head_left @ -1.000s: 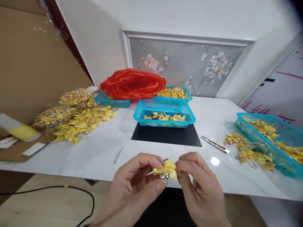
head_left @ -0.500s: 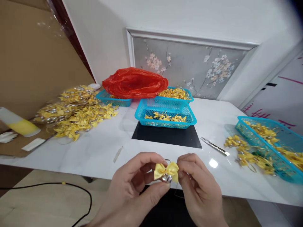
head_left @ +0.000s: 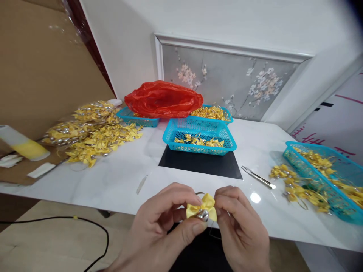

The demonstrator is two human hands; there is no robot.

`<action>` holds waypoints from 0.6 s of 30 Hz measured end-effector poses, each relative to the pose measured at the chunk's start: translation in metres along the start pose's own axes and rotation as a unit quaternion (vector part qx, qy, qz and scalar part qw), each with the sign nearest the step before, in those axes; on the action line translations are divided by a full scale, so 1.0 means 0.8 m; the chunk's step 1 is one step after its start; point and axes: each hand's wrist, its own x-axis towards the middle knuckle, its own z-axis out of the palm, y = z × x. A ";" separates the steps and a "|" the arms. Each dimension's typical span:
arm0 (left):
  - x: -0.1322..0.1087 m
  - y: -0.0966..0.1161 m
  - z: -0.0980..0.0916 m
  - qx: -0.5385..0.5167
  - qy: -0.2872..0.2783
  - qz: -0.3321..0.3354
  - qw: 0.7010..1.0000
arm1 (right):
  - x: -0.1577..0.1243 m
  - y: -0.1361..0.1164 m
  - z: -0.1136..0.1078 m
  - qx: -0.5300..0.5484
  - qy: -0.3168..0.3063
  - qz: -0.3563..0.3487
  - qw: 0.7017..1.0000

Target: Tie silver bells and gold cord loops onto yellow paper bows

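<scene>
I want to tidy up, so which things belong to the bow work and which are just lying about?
Seems to belong:
yellow bow, in the left hand, right hand at its edge
similar yellow pieces in the middle blue basket
maybe the metal tool

Probably just lying about:
red bag
black cable on the floor

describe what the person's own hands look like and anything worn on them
The left hand and right hand are both bare, with no gloves or rings showing. The left thumbnail is short and looks unpolished. No sleeve can be made out clearly.
</scene>
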 end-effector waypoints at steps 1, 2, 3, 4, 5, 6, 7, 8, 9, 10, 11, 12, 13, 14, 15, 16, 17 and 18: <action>0.000 0.000 0.000 0.012 0.000 -0.008 1.000 | 0.000 0.000 0.000 -0.001 0.001 -0.001 1.000; -0.001 0.001 0.000 0.023 0.001 -0.018 1.000 | 0.000 0.000 0.000 -0.002 0.002 -0.001 1.000; -0.001 0.001 0.000 0.034 0.002 -0.027 0.999 | 0.000 0.001 0.000 -0.002 0.003 -0.001 1.000; -0.001 0.002 0.000 0.044 0.007 -0.036 0.998 | 0.000 0.001 0.000 -0.002 0.003 0.000 1.000; -0.001 0.003 0.000 0.053 0.011 -0.044 0.998 | 0.000 0.001 0.000 -0.002 0.002 0.001 1.000; -0.001 0.004 0.001 0.060 0.012 -0.051 0.997 | 0.001 0.001 0.000 -0.001 0.001 0.004 1.000; 0.000 0.005 0.001 0.063 0.012 -0.057 0.996 | 0.001 0.000 0.001 0.000 -0.001 0.007 1.000; 0.000 0.005 0.001 0.063 0.010 -0.063 0.996 | 0.000 0.000 0.002 0.001 -0.004 0.010 1.000; 0.001 0.005 0.001 0.060 0.004 -0.066 0.996 | -0.001 0.000 0.003 0.004 -0.006 0.011 1.000; 0.000 0.004 0.001 0.054 -0.001 -0.070 0.996 | -0.002 0.000 0.004 0.007 -0.008 0.013 1.000; 0.000 0.003 0.001 0.047 -0.008 -0.071 0.996 | -0.004 0.000 0.005 0.014 -0.007 0.016 1.000; 0.000 0.002 0.001 0.038 -0.014 -0.072 0.997 | -0.007 0.000 0.007 0.021 -0.006 0.023 1.000; 0.000 0.001 0.001 0.032 -0.021 -0.072 0.997 | -0.010 0.001 0.007 0.025 -0.003 0.033 0.999; 0.000 -0.001 0.000 0.027 -0.023 -0.073 0.997 | -0.012 0.001 0.007 0.020 0.003 0.047 0.999; 0.001 -0.002 0.000 0.027 -0.023 -0.072 0.997 | -0.014 0.002 0.006 0.004 0.008 0.059 0.998; 0.002 -0.003 -0.001 0.032 -0.018 -0.067 0.997 | -0.015 0.002 0.005 -0.021 0.009 0.063 0.998; 0.003 -0.005 -0.001 0.043 -0.011 -0.055 0.998 | -0.014 0.002 0.002 -0.053 0.005 0.050 0.997; 0.004 -0.007 -0.001 0.061 -0.002 -0.040 0.997 | -0.011 0.001 -0.001 -0.088 -0.006 0.020 0.996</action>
